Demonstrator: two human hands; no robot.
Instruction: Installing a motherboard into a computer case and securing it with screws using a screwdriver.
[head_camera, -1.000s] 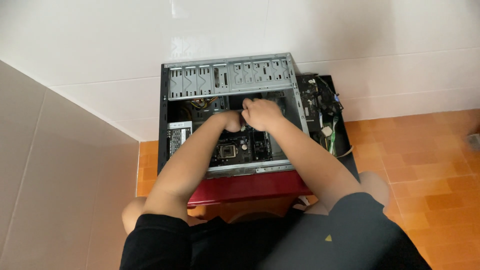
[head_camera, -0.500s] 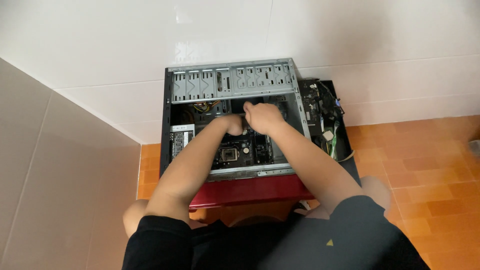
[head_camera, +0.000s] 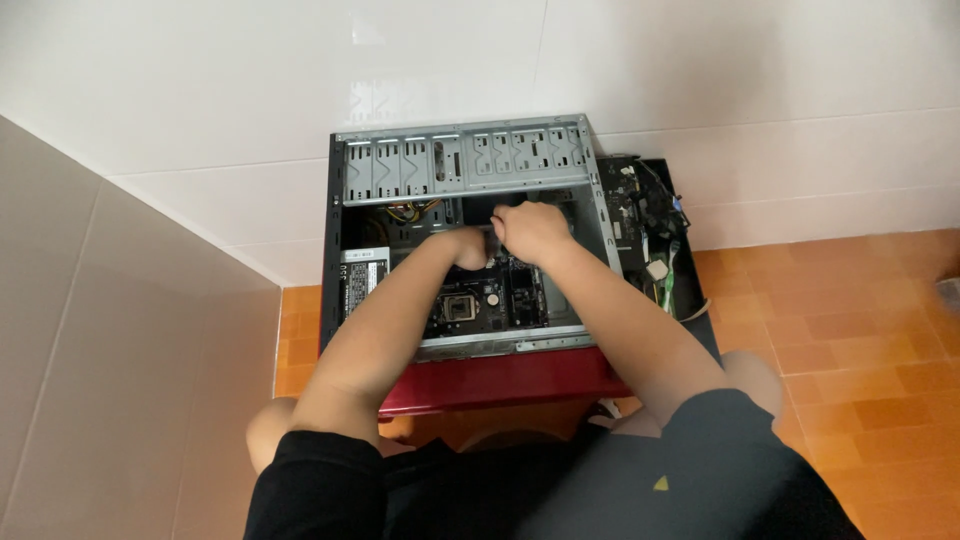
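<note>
White tiled wall, orange floor, open PC case (head_camera: 470, 160) lying on a red stool (head_camera: 500, 380). Both hands deep inside over the motherboard (head_camera: 480, 300): left hand (head_camera: 468, 247) clenched, right hand (head_camera: 530, 230) curled round something hidden. Looks mid-seating a part; next needs even, careful pressure.

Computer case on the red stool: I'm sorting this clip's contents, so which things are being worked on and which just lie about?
In use:
open computer case
motherboard, under both hands
left hand
right hand
red stool, bearing the case

Lying about:
circuit boards and cables, on a black panel right of the case
</note>
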